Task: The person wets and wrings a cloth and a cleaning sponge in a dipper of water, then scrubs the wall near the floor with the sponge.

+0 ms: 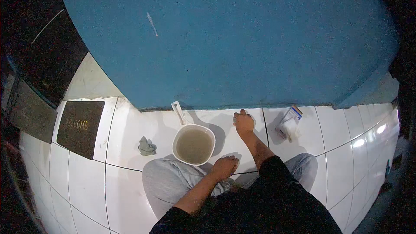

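Observation:
My right hand (244, 122) reaches forward over the white floor tiles close to the blue wall, its fingers curled round something I cannot make out. Near my lap, by the grey trousers, is my left hand (225, 167), with its fingers bent together; what they hold, if anything, is hidden. Ahead and left of my left hand stands a white dipper (177, 134) with cloudy, brownish water in it, its handle pointing to the wall. A crumpled grey cloth (147, 146) lies on the tiles left of the dipper. To the right of my right hand is a clear plastic packet (289, 124) with a blue edge.
The blue wall (242, 43) rises right in front of the tiles. A dark mat (81, 128) reading WELCOME lies at the left. My crossed legs in grey trousers (169, 182) border the near side of the floor.

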`<state>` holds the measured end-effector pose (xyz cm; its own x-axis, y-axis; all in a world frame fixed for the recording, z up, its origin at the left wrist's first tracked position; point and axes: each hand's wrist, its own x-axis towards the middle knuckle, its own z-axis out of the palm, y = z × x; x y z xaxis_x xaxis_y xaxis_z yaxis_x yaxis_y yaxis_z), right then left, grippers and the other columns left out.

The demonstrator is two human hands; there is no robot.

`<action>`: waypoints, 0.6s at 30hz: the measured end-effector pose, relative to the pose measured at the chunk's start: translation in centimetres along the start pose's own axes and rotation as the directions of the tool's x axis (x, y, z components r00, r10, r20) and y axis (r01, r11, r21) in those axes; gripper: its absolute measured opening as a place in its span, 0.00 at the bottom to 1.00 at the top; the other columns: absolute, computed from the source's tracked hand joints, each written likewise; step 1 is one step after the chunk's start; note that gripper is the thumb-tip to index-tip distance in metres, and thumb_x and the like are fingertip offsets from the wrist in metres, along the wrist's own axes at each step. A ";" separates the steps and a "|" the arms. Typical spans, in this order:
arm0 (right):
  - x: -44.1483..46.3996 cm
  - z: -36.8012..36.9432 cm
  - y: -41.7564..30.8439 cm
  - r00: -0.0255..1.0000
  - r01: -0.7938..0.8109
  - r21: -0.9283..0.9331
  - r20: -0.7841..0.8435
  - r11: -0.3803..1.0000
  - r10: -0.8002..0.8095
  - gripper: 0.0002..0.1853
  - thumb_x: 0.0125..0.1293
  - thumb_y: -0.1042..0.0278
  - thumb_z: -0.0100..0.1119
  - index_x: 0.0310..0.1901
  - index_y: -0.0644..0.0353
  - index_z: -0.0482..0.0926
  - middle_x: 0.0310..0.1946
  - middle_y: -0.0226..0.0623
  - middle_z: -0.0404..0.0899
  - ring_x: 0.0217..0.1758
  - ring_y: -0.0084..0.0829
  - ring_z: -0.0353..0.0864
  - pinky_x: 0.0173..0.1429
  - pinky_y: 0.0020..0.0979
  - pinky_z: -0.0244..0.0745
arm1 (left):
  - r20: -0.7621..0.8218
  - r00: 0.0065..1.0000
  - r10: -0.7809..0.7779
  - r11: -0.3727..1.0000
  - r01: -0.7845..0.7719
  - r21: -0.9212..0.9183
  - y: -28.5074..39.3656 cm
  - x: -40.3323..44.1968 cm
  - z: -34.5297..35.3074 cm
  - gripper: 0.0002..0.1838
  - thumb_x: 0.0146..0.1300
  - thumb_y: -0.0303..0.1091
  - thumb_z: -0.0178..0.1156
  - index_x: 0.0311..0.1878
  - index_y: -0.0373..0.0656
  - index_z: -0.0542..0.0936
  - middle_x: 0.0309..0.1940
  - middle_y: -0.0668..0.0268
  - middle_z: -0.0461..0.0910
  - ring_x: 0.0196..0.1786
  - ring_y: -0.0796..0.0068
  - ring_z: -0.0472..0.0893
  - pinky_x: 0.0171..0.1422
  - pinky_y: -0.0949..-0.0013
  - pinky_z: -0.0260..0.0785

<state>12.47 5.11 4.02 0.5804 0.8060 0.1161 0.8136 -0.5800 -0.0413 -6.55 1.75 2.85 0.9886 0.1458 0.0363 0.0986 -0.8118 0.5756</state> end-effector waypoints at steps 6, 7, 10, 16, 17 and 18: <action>-0.1 -0.1 -0.1 1.000 0.001 -0.019 -0.025 1.000 -0.001 0.15 0.40 0.62 0.65 0.33 0.48 0.76 0.35 0.33 0.70 0.34 0.36 0.77 0.35 0.32 0.75 | -0.014 1.000 -0.001 1.000 0.001 -0.010 -0.1 -0.1 0.2 0.08 0.53 0.33 0.48 0.35 0.40 0.70 0.33 0.57 0.72 0.35 0.55 0.75 0.37 0.55 0.69; -0.1 -0.1 -0.1 1.000 0.003 -0.023 -0.029 1.000 -0.003 0.14 0.40 0.62 0.65 0.33 0.48 0.76 0.35 0.33 0.70 0.34 0.36 0.77 0.34 0.32 0.75 | -0.013 1.000 -0.001 1.000 0.001 -0.010 -0.1 -0.1 0.1 0.08 0.53 0.33 0.48 0.35 0.40 0.70 0.33 0.57 0.72 0.35 0.55 0.75 0.37 0.55 0.69; -0.1 0.0 -0.1 0.999 -0.004 -0.032 -0.034 0.999 0.003 0.15 0.40 0.63 0.65 0.33 0.48 0.76 0.35 0.32 0.70 0.33 0.36 0.77 0.34 0.32 0.75 | -0.032 0.999 0.007 1.000 -0.007 -0.013 -0.1 -0.1 0.1 0.08 0.53 0.33 0.48 0.35 0.40 0.70 0.34 0.57 0.72 0.37 0.55 0.75 0.38 0.55 0.69; -0.1 0.1 -0.1 0.998 0.010 -0.006 -0.056 1.000 -0.010 0.15 0.39 0.63 0.66 0.32 0.49 0.76 0.35 0.32 0.70 0.33 0.36 0.77 0.33 0.32 0.75 | 0.038 0.999 -0.019 1.000 0.019 0.001 -0.1 0.0 0.2 0.08 0.53 0.33 0.49 0.35 0.41 0.70 0.35 0.56 0.71 0.38 0.56 0.75 0.40 0.54 0.68; -0.1 0.2 0.0 0.999 0.003 -0.014 -0.045 1.000 -0.003 0.15 0.39 0.63 0.66 0.33 0.48 0.76 0.36 0.32 0.71 0.34 0.36 0.77 0.34 0.32 0.75 | 0.024 0.999 -0.026 0.999 0.027 -0.021 -0.1 0.0 0.1 0.08 0.53 0.33 0.49 0.35 0.41 0.70 0.35 0.56 0.71 0.38 0.56 0.75 0.41 0.54 0.68; 0.0 0.1 -0.1 0.999 -0.005 -0.023 -0.034 1.000 0.004 0.15 0.40 0.63 0.66 0.33 0.48 0.76 0.36 0.32 0.71 0.35 0.36 0.77 0.35 0.31 0.75 | 0.010 0.999 -0.033 0.999 0.033 -0.043 0.0 -0.1 0.2 0.08 0.53 0.33 0.49 0.35 0.41 0.70 0.35 0.56 0.71 0.39 0.56 0.75 0.41 0.53 0.68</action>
<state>12.39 5.13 3.89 0.5822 0.7991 0.1497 0.8098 -0.5864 -0.0194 -6.61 1.69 2.70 0.9860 0.1667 0.0090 0.1265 -0.7814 0.6111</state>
